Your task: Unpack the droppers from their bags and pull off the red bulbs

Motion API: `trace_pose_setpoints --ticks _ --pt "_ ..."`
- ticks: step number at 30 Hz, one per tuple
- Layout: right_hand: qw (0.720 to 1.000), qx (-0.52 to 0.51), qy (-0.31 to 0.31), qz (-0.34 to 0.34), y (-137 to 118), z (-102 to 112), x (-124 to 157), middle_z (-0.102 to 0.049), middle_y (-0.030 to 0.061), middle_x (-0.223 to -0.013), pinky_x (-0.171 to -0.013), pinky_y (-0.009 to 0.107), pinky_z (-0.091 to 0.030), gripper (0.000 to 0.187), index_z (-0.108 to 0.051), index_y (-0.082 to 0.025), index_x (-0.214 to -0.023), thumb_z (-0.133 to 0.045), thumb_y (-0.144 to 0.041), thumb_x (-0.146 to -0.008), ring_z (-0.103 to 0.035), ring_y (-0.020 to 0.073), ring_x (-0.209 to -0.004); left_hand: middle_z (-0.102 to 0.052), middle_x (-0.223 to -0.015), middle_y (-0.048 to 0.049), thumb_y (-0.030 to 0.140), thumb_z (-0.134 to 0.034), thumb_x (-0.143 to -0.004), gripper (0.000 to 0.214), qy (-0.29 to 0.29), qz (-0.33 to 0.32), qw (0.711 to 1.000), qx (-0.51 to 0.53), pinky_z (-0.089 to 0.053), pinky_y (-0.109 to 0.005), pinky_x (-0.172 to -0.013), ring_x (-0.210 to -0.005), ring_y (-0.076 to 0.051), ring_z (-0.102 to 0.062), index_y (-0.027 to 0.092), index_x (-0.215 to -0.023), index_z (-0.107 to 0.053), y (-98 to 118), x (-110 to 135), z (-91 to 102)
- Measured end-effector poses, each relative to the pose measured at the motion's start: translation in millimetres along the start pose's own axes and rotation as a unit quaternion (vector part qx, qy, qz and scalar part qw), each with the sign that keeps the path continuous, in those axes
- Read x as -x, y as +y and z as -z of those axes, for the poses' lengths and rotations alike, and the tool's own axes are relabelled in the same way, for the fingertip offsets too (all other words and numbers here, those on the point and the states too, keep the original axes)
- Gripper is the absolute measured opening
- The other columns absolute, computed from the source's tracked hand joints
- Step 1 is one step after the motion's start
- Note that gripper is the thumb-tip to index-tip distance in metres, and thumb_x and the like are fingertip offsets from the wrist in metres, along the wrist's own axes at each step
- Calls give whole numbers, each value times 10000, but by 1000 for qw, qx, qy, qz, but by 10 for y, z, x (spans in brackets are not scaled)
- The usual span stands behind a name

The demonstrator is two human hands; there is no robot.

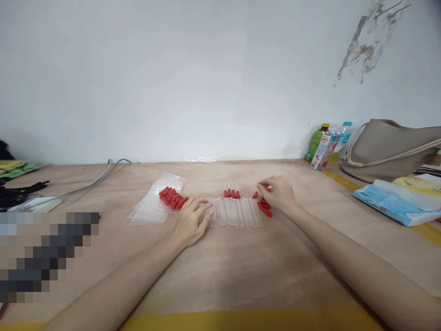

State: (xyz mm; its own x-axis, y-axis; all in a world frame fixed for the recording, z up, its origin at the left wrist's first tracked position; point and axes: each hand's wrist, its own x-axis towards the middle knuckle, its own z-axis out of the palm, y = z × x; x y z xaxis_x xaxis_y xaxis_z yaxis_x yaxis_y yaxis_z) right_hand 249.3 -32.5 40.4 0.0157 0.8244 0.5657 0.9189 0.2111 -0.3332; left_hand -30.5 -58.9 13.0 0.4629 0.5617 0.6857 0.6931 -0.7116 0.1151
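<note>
A row of thin clear tubes (234, 214) lies side by side on the table in front of me. My left hand (193, 220) rests at the row's left end, fingers apart and bent over the tubes. Just behind the row stand several red rubber bulbs (232, 194), with faint clear tubes reaching back from them. My right hand (279, 194) is over a loose group of red bulbs (264, 208) at the row's right end. Its thumb and forefinger come together near a single red bulb (255, 195); what they pinch, if anything, is hidden.
A heap of red bulbs (171, 197) sits on clear plastic bags (148, 211) at left. A grey cable (99, 177) runs behind. Bottles (315, 142), a grey bag (392, 147) and a blue tissue pack (392, 202) stand at right. A white wall (206, 82) bounds the table.
</note>
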Motion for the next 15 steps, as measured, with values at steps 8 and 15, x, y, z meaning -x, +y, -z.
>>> trace_pose_setpoints --ticks 8,15 --pt "973 79 -176 -126 -470 -431 -384 -654 101 -716 -698 386 -363 175 -658 -177 -614 -564 -317 -662 -592 261 -767 -570 -1009 -72 260 -446 -850 228 -12 9 1000 -23 -390 -398 -874 -948 -205 -497 180 -999 -599 -25 29 -14" --pt "955 80 -222 -180 -565 -570 -513 -626 84 -629 -694 356 -384 153 -635 -159 -588 -677 -306 -575 -601 241 -740 -567 -1016 -76 276 -437 -853 236 -14 11 1000 -25 -400 -390 -853 -948 -209 -495 185 -989 -608 -9 29 -20"
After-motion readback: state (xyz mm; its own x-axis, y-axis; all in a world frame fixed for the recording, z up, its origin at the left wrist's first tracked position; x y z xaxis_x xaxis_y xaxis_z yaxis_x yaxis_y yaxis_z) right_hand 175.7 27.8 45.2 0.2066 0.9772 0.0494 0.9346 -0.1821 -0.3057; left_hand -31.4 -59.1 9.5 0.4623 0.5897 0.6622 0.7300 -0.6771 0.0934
